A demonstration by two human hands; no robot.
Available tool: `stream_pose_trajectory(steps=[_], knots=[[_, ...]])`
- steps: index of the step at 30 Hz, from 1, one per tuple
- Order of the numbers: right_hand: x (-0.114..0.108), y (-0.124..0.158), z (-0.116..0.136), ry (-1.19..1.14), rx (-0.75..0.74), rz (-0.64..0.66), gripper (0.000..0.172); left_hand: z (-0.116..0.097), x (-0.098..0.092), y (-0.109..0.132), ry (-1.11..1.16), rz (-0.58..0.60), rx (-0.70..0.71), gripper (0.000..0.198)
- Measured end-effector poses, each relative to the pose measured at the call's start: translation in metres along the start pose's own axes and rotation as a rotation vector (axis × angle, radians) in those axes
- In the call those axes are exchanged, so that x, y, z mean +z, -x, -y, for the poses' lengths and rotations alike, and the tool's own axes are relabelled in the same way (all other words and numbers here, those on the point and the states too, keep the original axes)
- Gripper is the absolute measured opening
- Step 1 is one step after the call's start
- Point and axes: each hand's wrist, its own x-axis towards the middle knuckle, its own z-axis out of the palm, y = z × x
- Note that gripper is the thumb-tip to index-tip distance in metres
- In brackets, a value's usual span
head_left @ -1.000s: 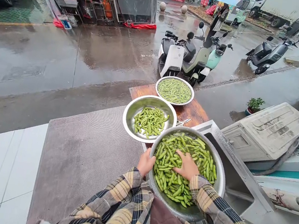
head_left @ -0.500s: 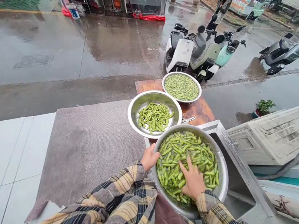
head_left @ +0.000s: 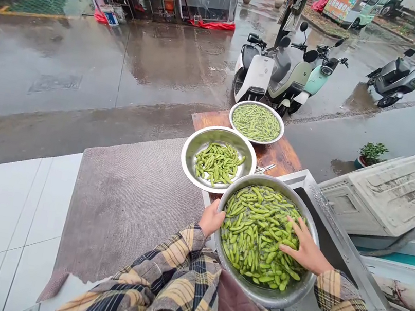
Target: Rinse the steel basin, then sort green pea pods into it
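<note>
Wet street (head_left: pixel 87 70) far, scooters (head_left: pixel 278 72) parked beyond the worktop (head_left: pixel 281 153). Grey mat (head_left: pixel 125 205) left of the bowls, steel sink (head_left: pixel 335 237) right.

Near bowl (head_left: pixel 300 289), the biggest, sits at the sink's left edge just in front of the person, full of pods (head_left: pixel 254 230) that look wet, probably in water. Mid bowl (head_left: pixel 193 145) is just beyond it, rims close or touching, with a small pile of pods. Far bowl (head_left: pixel 280 127) lies flat on the wooden worktop, filled level. Scissors (head_left: pixel 264 168) lie between the mid bowl and the sink corner.

Left hand (head_left: pixel 211 218) curls over the near bowl's left rim, gripping it. Right hand (head_left: pixel 305 248) lies flat on the pods at the right side, fingers (head_left: pixel 294 225) spread, clasping nothing.

Risks: the near bowl looks only part-supported at the sink edge, so a hard sideways sweep could tip it toward the lap or slop pods over the rim. The left grip on a wet rim may slip. Knocking the mid bowl could push it off the worktop's left edge. Scissors sit close to a reaching hand.
</note>
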Motion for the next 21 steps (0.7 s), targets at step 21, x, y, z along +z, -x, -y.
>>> stream_pose_trajectory(steps=[21], knots=[[0.004, -0.005, 0.044, -0.306, 0.027, -0.347, 0.057, 0.006, 0.005, -0.004, 0.045, 0.002, 0.002, 0.016]])
